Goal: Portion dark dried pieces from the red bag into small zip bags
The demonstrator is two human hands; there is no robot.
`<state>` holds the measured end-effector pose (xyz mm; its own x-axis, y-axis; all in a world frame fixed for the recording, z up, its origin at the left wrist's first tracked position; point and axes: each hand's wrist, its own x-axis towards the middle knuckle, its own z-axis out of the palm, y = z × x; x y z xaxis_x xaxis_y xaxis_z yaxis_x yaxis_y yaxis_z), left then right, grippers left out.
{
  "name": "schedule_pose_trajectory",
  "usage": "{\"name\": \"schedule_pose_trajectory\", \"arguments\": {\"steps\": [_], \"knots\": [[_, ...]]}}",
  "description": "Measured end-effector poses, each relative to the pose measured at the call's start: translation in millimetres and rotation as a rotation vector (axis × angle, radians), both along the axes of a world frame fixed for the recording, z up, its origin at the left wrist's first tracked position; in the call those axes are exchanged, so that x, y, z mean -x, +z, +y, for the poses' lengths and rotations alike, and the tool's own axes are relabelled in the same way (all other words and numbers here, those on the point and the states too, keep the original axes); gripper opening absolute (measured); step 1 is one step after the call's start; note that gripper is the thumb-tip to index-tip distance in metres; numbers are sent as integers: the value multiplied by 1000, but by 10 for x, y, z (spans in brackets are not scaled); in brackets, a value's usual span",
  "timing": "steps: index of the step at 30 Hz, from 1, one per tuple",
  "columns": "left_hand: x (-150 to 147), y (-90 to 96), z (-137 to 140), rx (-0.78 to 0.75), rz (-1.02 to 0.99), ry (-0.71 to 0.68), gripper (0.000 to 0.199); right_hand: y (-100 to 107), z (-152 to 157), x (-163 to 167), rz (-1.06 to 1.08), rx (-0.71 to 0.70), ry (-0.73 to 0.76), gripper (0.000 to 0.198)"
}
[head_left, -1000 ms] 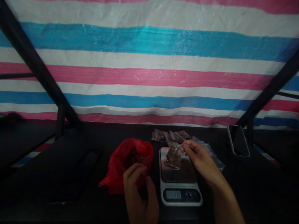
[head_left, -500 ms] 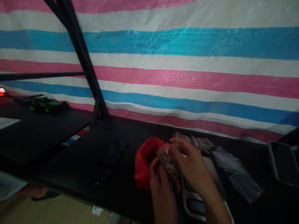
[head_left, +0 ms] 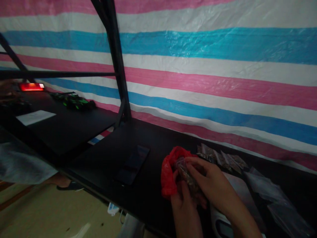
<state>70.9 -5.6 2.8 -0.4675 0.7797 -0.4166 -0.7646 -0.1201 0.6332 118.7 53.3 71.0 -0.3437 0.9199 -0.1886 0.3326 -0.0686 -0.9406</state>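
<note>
A small clear zip bag [head_left: 186,174] with brownish dried pieces in it is between my two hands. My right hand [head_left: 210,178] pinches its upper edge with thumb and fingers. From below and to the left, my left hand [head_left: 184,201] holds the bag's side, its fingers partly hidden. Just behind my left hand sits a crumpled red plastic bag [head_left: 167,177], its mouth partly covered. A pale digital scale [head_left: 237,183] lies partly under my right forearm, with its dark display nearest me. Several filled zip bags [head_left: 224,159] lie beyond my right hand.
Flat clear bags [head_left: 267,188] are spread to the right of the scale. A dark phone-like slab [head_left: 135,163] lies left on the black table [head_left: 151,138]. Further left are a black post [head_left: 116,62], a green-black model car [head_left: 78,101], paper [head_left: 36,116] and another person's leg [head_left: 58,181].
The view has swung left, so the table things appear further right. Both hands remain on the zip bag, which now looks narrower and more tilted beside the red bag.
</note>
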Motion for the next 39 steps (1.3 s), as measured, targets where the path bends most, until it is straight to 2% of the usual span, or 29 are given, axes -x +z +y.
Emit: {"name": "schedule_pose_trajectory", "arguments": {"steps": [5, 7, 9, 14, 20, 24, 31, 36, 39], "knots": [[-125, -122, -63, 51, 24, -10, 78, 8, -6, 22, -84, -110, -14, 36], [-151, -108, -89, 56, 5, -6, 81, 9, 3, 36, -117, -156, -26, 34], [-152, -52, -114, 63, 3, -20, 76, -2, 20, 31, -136, -178, -31, 35], [-137, 88, -160, 14, -32, -48, 65, -53, 50, -75, -39, -134, -46, 37], [-143, 39, -153, -35, -41, -56, 76, -42, 59, -145, 32, -82, -68, 35], [-103, 10, -138, -7, 89, -52, 71, -35, 71, -160, 67, -101, -62, 35], [-81, -29, -144, 20, 468, 34, 40, 15, 70, -179, 161, -86, -59, 51], [77, -18, -113, -111, 766, 63, 27, 119, 23, -283, 230, -173, -75, 43], [163, 23, -98, -172, 868, 96, 26, 178, -35, -430, 246, -178, -51, 38]]}}
